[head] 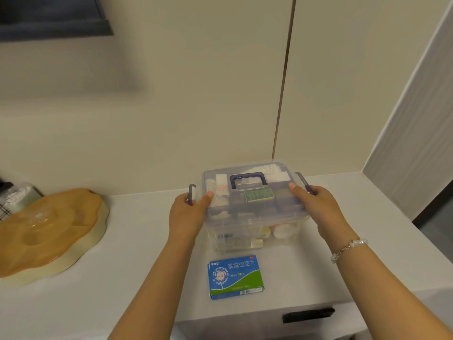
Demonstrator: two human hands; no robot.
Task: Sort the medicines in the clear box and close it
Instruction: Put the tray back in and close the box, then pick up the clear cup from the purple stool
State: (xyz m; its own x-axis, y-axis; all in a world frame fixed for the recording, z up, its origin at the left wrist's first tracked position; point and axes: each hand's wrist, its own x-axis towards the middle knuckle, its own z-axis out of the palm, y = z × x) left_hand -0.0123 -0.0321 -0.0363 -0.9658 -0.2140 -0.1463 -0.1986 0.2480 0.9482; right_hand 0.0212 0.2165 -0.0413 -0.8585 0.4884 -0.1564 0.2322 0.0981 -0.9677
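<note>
Forearms enter from the near edge, both reaching fwd to the clear box (255,212). Blue-green medicine carton (236,277) lies flat on the white counter (137,253), just near of the box, between the two arms, not touched.

Clear box sits on the counter approx centre, close to the far wall (196,94). Lid on top; dark blue carry handle (248,180) folded flat on the lid. Assorted meds visible through lid and walls, incl. a green pack (259,195) under the lid and a white bottle (280,230) lower right.

Left hand (187,214): at the box's left end, thumb on top of the lid corner, remaining fingers curled round the left side by the dark blue latch (191,193), which stands out from the box. Gripping the box end.

Right hand (316,204): mirror arrangement at the right end, thumb on the lid, fingers wrapped round by the right latch (304,182). Beaded bracelet (348,249) on that wrist.

Far left on the counter: orange-lidded flower-shaped tray (49,231), well apart from the box. Dark drawer pull (307,314) on the cabinet front, near right.
</note>
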